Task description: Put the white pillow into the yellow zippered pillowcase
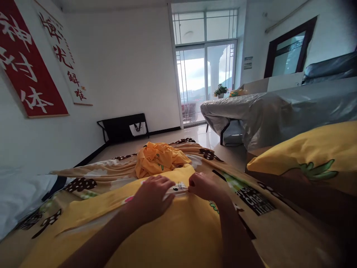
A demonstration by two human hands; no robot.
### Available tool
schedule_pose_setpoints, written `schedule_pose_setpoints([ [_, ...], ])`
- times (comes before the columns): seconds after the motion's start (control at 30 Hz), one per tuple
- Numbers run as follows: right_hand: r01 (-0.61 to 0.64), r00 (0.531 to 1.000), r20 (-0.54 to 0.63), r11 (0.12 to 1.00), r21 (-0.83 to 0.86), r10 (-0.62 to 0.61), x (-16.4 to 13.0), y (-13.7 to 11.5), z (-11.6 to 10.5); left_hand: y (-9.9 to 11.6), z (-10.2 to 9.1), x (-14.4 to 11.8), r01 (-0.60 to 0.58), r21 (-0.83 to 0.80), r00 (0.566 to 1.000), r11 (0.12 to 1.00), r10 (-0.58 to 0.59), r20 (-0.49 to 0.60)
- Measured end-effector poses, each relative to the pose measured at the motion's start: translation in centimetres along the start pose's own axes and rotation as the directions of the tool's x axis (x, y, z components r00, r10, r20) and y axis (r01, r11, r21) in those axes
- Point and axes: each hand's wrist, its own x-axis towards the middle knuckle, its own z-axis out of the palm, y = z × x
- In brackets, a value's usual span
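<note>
The person's left hand [152,197] lies flat on a yellow pillow [173,230], fingers spread and pressing toward 3 o'clock; its grip is open, palm down, the fingertips on a pale strip [177,189] at the pillow's far edge; the right hand [205,186] sits just beside it at 3 o'clock, curled into a closed pinch on the same strip; what exactly the strip is cannot be made out, since both hands cover its ends and only a short white stretch with small dark marks shows between them. The pillow lies in the middle foreground on the bed [262,223], its long axis running roughly 9 to 3 o'clock along that far edge; its near end is cut off by the lower frame and partly hidden under both forearms. At 12 o'clock from the hands, a crumpled orange-yellow cloth [158,158] lies on the patterned bedspread [111,171], touching the pillow's far edge; a second yellow pillow [306,152] sits at 3 o'clock, cut off by the right frame; a white bundle [19,193] at 9 o'clock is cut off likewise; farther back stands a worktop under a grey cover [264,111].
</note>
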Motion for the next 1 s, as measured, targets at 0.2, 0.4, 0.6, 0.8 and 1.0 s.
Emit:
schedule_pose_setpoints([
  [0.2,0.011,1.0,-0.015,1.0,0.027,-0.01,0.0,0.7,0.2,1.6,4.8,6.3,0.015,0.119,0.983,0.993,-0.036,0.177],
  [0.4,0.031,0.999,-0.022,0.998,0.051,-0.03,0.5,1.0,0.7,-0.2,5.9,6.7,-0.003,-0.077,0.985,0.997,0.016,0.17],
  [0.6,0.061,0.997,-0.043,0.997,0.054,-0.059,0.8,1.2,1.0,-1.1,6.5,7.3,0.1,-0.412,0.991,0.906,-0.052,0.125],
  [0.8,0.036,0.999,-0.019,0.996,0.085,-0.034,0.7,0.9,0.4,-1.3,7.6,7.1,0.044,-0.387,0.997,0.921,-0.013,0.081],
  [1.0,0.081,0.997,0.0,0.992,0.097,-0.081,0.5,0.7,0.1,-0.8,8.2,6.5,0.005,-0.187,1.0,0.982,-0.005,0.001],
])
